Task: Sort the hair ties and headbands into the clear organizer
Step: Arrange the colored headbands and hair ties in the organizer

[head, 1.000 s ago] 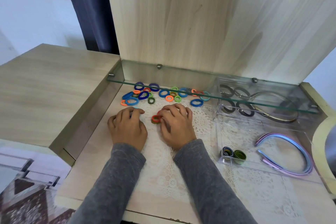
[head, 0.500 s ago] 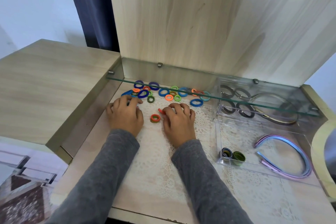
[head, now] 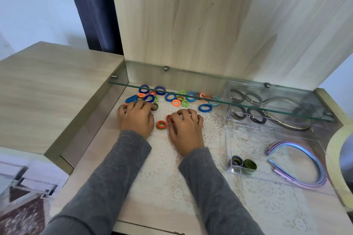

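Loose hair ties, blue, purple, orange, green and teal: being carried in a scattered pile along the back edge of the surface, partly under the front lip of a glass shelf.

Red hair tie: being pinched between the thumb and bent fingers of the right hand, which is being held palm down on the lace mat near the middle of the surface.

Orange-and-green tie stack: being carried flat on the mat between the two hands, just beside the red one.

Left hand: being rested palm down at the left end of the pile, its fingers bent over several ties. Whether any tie is being gripped beneath them cannot be told.

Clear organizer: being carried along the right edge of the surface.
- Front left corner: two rolled ties, one dark and one green, are being stored.
- Wide front section: pastel headbands are being stored.
- Back section, under the shelf: dark hair ties and a dark headband are being held.

Grey sleeves: being worn on both arms.
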